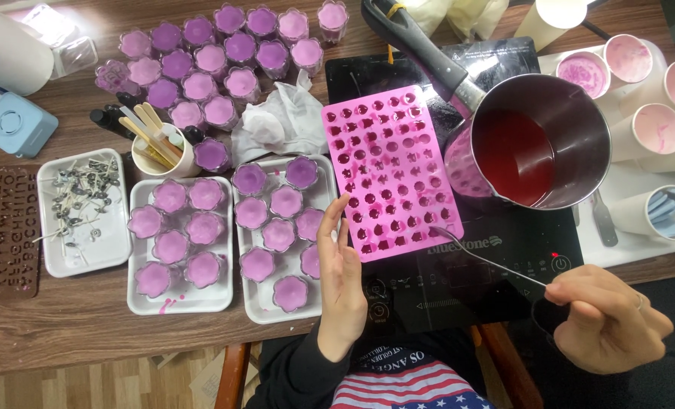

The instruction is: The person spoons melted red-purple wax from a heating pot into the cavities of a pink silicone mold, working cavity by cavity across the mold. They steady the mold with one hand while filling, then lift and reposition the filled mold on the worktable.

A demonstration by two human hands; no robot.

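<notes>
A pink silicone mould (391,171) with several small cavities of dark red liquid lies on a black induction cooktop (496,265). My left hand (342,279) rests flat with its fingers touching the mould's near left corner. My right hand (608,316) pinches a thin metal tool (489,262) whose tip reaches the mould's near right corner. A steel saucepan (538,144) of red liquid sits just right of the mould, its black handle pointing to the far left.
Two white trays (134,301) hold purple flower-shaped candles (251,213); more stand at the back. A tray of wicks (80,204), a cup of wooden sticks (160,144), crumpled tissue (277,125) and white cups (655,129) at the right surround the work area.
</notes>
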